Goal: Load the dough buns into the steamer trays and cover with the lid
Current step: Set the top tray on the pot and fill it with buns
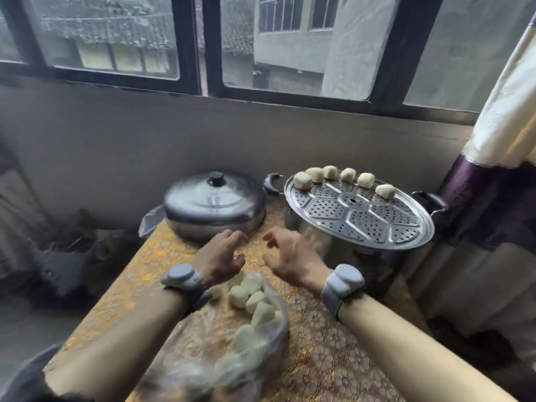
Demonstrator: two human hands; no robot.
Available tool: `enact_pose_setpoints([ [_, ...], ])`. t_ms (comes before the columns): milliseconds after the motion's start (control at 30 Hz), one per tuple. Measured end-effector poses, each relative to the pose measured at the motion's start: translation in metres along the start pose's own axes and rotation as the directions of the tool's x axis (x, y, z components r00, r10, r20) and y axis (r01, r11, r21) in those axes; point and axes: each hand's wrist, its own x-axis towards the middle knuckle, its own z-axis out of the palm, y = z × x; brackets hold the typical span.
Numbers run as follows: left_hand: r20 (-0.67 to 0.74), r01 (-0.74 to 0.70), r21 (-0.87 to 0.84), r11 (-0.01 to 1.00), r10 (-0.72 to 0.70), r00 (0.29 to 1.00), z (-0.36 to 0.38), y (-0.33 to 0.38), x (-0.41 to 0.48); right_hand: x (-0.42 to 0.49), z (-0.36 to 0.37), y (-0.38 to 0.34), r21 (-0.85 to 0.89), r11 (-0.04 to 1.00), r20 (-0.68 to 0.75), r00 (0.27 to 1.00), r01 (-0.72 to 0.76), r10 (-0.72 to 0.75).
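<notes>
**LOADING STEP: BUN SUPPLY LIES ON THE NEAR SIDE OF BOTH HANDS**

The domed steel lid [214, 200] rests on the bench [333, 358] at far left, at 12 o'clock from the left hand [222, 258]. That hand hovers over the far end of the clear plastic bag [269, 340]. Its fingers are loosely curled, with nothing visible in them.

The loose dough buns [255, 306] lie in the bag, at 5 o'clock from the left hand and 7 o'clock from the right hand [290, 256]. They are nearer the person than either palm. The bag's long axis runs from 7 to 1 o'clock.

The right hand is motion-blurred. Its fingers appear relaxed and part-curled, and no bun shows in them.

The perforated steamer tray [362, 224] sits on the steamer pot [295, 221], at 2 o'clock from the right hand, which is the nearer hand to it. Six loaded buns [348, 174] line the tray's far rim from 10 to 2 o'clock. The tray's centre and near half are bare.

Judgement: the next pickup calls for a reach toward 6 o'clock, then a carry to the tray. The left hand is closer to the supply.
</notes>
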Motion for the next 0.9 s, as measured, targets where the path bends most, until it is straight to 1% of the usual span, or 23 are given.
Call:
enact_pose_setpoints([
  [100,0.15,0.06,0.083,0.995,-0.072,0.986,0.009,-0.028,-0.024,-0.009,0.039,-0.011,-0.061,0.998,0.131,0.991,0.012,-0.004],
  [167,0.193,0.087,0.121,0.989,-0.109,0.975,0.015,-0.04,-0.035,-0.012,0.058,-0.018,-0.104,0.994,0.211,0.977,-0.018,0.04],
  [333,0.274,0.157,0.14,0.977,-0.191,0.943,0.027,-0.059,-0.048,-0.012,0.095,-0.026,-0.186,0.979,0.349,0.926,-0.081,0.143],
  [433,0.293,0.154,0.162,0.975,-0.197,0.936,0.035,-0.062,-0.051,-0.014,0.109,-0.021,-0.277,0.96,0.381,0.913,-0.039,0.147],
  [533,0.224,0.169,0.203,0.964,-0.214,0.951,0.042,-0.065,-0.057,-0.017,0.117,-0.017,-0.311,0.95,0.339,0.93,-0.028,0.139],
  [567,0.206,0.174,0.209,0.962,-0.217,0.954,0.045,-0.067,-0.059,-0.018,0.12,-0.016,-0.309,0.951,0.33,0.934,-0.029,0.136],
  [700,0.209,0.19,0.188,0.964,-0.229,0.951,0.046,-0.07,-0.058,-0.019,0.123,-0.015,-0.271,0.963,0.31,0.946,-0.008,0.095],
  [767,0.205,0.186,0.163,0.969,-0.218,0.954,0.044,-0.071,-0.055,-0.018,0.121,-0.014,-0.209,0.978,0.301,0.95,-0.023,0.087],
  [900,0.266,0.231,0.084,0.969,-0.245,0.933,0.033,-0.076,-0.051,-0.014,0.107,-0.011,0.017,0.983,0.357,0.919,-0.183,0.165],
])
